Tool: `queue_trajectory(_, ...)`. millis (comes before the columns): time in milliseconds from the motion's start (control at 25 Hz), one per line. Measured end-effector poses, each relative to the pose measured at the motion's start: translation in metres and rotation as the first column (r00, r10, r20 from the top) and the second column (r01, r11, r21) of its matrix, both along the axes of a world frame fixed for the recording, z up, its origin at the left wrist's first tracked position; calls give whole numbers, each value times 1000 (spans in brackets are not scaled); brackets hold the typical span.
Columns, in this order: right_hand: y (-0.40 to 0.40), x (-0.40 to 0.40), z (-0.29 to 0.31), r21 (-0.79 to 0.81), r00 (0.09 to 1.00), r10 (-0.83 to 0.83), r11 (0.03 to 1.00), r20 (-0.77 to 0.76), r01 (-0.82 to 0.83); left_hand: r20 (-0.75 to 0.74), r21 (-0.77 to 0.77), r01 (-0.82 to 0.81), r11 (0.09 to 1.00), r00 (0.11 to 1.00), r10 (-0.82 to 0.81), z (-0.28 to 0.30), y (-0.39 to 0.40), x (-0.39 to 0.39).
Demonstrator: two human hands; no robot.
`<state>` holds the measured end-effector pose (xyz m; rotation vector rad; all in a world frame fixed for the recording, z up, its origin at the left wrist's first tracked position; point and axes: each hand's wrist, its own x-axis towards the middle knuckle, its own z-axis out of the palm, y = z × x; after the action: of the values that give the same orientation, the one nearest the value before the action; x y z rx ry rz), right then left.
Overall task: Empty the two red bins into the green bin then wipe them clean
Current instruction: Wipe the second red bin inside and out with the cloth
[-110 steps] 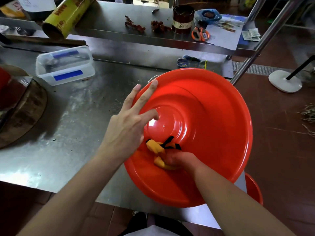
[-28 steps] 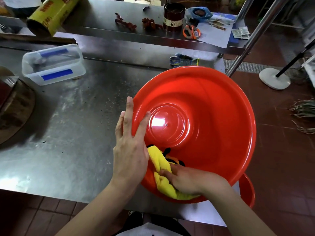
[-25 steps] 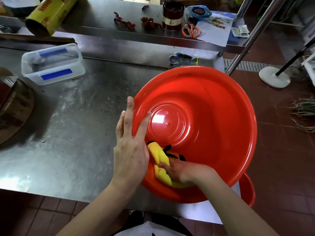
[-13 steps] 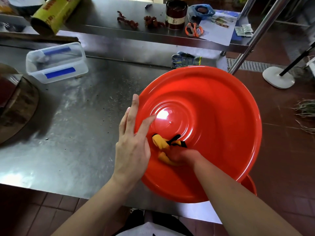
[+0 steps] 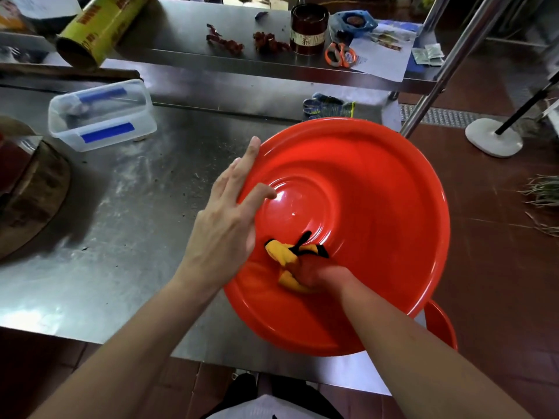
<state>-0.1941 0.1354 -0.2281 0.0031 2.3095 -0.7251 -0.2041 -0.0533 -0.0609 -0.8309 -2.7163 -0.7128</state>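
Note:
A large red bin (image 5: 378, 207) stands on the steel table (image 5: 127, 207), tilted toward me, its inside showing. My left hand (image 5: 225, 225) steadies the bin's left rim with straight fingers outside and the thumb inside. My right hand (image 5: 317, 275) is inside the bin, gripping a bunched yellow and black cloth (image 5: 286, 255) against the lower wall. A second red bin (image 5: 443, 326) peeks out below the table's right edge, mostly hidden. No green bin is in view.
A clear plastic box (image 5: 102, 113) with blue tape sits at the back left, a wooden chopping block (image 5: 27, 192) at the far left. The raised shelf holds a yellow roll (image 5: 99, 28), a dark jar (image 5: 308, 28), scissors (image 5: 338, 54). Gloves (image 5: 328, 107) lie behind the bin.
My right hand has rubbed the cloth from the bin's near rim up toward its bottom. My left hand has slid a little higher along the left rim.

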Motion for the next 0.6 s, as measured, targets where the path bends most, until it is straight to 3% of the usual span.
queue_trajectory(80,3,2,6,101,983,142,986,-113,-130,-9,-42,57,997,998,-58,6,-5,-12)
queue_trajectory(240,2,-2,-3,103,992,74,993,-103,-63,-37,-83,110,991,993,-113,14,0,-27)
queue_trajectory(320,4,-3,0,148,976,176,977,-129,-156,-33,-83,64,994,997,-67,13,2,-32)
queue_trajectory(480,1,-9,8,206,994,99,973,44,-106,-123,-108,-138,985,985,125,9,-1,-34)
queue_trajectory(520,1,-12,10,170,990,16,985,142,-40,-142,-85,-179,980,976,166,10,-2,-34)
queue_trajectory(600,-1,-17,14,-45,876,-228,961,425,272,-171,-28,-232,972,959,224,2,-6,-23)
